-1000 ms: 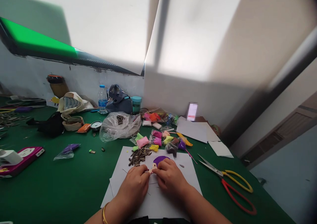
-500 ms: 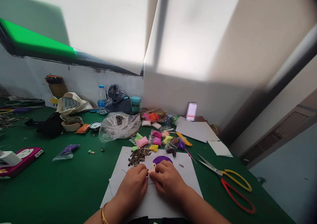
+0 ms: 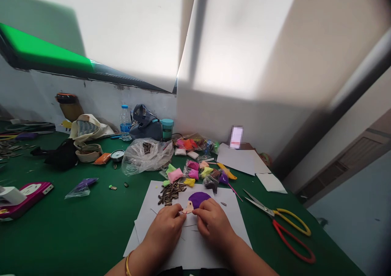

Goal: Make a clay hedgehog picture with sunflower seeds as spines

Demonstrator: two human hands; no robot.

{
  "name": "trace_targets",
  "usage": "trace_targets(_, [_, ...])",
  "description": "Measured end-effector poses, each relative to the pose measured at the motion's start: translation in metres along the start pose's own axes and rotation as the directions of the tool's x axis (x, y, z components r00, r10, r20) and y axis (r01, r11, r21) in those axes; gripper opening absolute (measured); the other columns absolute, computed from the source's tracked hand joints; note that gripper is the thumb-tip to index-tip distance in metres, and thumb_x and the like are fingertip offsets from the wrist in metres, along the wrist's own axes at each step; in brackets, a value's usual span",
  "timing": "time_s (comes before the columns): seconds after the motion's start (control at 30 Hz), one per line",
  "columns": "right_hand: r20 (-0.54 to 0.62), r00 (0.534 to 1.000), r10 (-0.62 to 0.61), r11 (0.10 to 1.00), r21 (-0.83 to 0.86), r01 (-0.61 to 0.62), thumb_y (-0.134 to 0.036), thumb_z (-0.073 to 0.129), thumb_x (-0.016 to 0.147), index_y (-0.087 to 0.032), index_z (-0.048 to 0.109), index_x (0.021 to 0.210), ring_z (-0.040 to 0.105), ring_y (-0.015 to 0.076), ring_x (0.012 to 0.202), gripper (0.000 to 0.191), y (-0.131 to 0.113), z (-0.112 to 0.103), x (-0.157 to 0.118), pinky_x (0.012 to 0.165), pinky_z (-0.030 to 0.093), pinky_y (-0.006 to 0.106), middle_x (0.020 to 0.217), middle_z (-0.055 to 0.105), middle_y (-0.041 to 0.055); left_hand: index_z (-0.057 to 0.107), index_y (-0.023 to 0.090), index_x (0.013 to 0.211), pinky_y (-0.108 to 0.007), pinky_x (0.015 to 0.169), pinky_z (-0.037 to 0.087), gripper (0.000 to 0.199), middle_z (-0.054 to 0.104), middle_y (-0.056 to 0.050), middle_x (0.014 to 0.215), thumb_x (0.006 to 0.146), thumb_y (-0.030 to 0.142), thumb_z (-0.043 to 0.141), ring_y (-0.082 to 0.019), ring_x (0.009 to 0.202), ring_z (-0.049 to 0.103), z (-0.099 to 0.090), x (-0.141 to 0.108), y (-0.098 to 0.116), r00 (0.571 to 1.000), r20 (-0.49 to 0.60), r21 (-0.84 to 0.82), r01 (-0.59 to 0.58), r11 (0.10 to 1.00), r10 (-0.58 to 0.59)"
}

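A flat clay shape, purple on top (image 3: 200, 198) with a pale peach part (image 3: 189, 207) bearing a dark dot, lies on white paper (image 3: 235, 223). My left hand (image 3: 166, 225) is closed, its thumb and index finger pinched at the left edge of the peach part. From the right, my right hand (image 3: 214, 221) touches the lower right edge of that part, fingers curled and pressed together. Anything between the fingertips of either hand is too small to make out. Striped sunflower seeds (image 3: 172, 191) are heaped on the paper behind my left hand.
Open scissors (image 3: 275, 215) with yellow and red handles lie right of the paper. Colourful clay packets (image 3: 194, 173) and a plastic bag (image 3: 147, 156) sit behind it. A magenta box (image 3: 27, 196) is at far left, a bottle (image 3: 125, 123) near the wall.
My right hand has shifted slightly right and down, uncovering more of the purple and peach parts. My left hand has barely moved.
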State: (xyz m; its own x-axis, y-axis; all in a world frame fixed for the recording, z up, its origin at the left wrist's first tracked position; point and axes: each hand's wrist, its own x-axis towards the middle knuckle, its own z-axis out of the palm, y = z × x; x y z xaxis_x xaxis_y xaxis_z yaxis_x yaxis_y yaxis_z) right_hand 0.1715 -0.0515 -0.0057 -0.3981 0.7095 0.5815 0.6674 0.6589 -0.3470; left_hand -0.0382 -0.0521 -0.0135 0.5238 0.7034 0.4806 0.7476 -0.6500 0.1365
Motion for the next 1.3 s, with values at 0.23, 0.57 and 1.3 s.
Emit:
trace_targets(0.23, [-0.031, 0.997, 0.071, 0.997, 0.034, -0.07, -0.011, 0.052, 0.082, -0.02, 0.073, 0.094, 0.054, 0.0192, 0.078, 0.025, 0.007, -0.005, -0.005, 0.068, 0.044, 0.032, 0.081, 0.063, 0.0055, 0.069, 0.02, 0.092, -0.037, 0.079, 0.054, 0.019, 0.067, -0.009, 0.104, 0.086, 0.009, 0.055, -0.024, 0.088, 0.063, 0.006, -0.002, -0.001, 1.0, 0.017, 0.055, -0.02, 0.998, 0.019])
trace_targets(0.57, [0.025, 0.993, 0.119, 0.991, 0.052, -0.121, -0.011, 0.053, 0.083, -0.021, 0.073, 0.095, 0.056, 0.0197, 0.081, 0.025, 0.005, -0.007, -0.004, 0.071, 0.046, 0.032, 0.084, 0.063, 0.0057, 0.063, 0.02, 0.106, -0.038, 0.085, 0.053, 0.036, 0.061, -0.008, 0.108, 0.083, 0.0, 0.045, -0.023, 0.096, 0.058, -0.002, 0.004, 0.006, 0.981, 0.183, 0.032, 0.056, 0.998, -0.061])
trace_targets(1.3, [-0.047, 0.954, 0.298, 0.95, 0.117, -0.291, -0.018, 0.047, 0.089, -0.021, 0.074, 0.096, 0.059, 0.0227, 0.09, 0.028, 0.013, -0.02, -0.002, 0.079, 0.049, 0.035, 0.089, 0.066, 0.0079, 0.068, 0.024, 0.083, -0.04, 0.081, 0.043, 0.015, 0.062, -0.003, 0.097, 0.083, 0.012, 0.06, -0.023, 0.091, 0.057, -0.021, 0.01, 0.001, 0.971, 0.129, -0.1, 0.213, 0.972, -0.2])
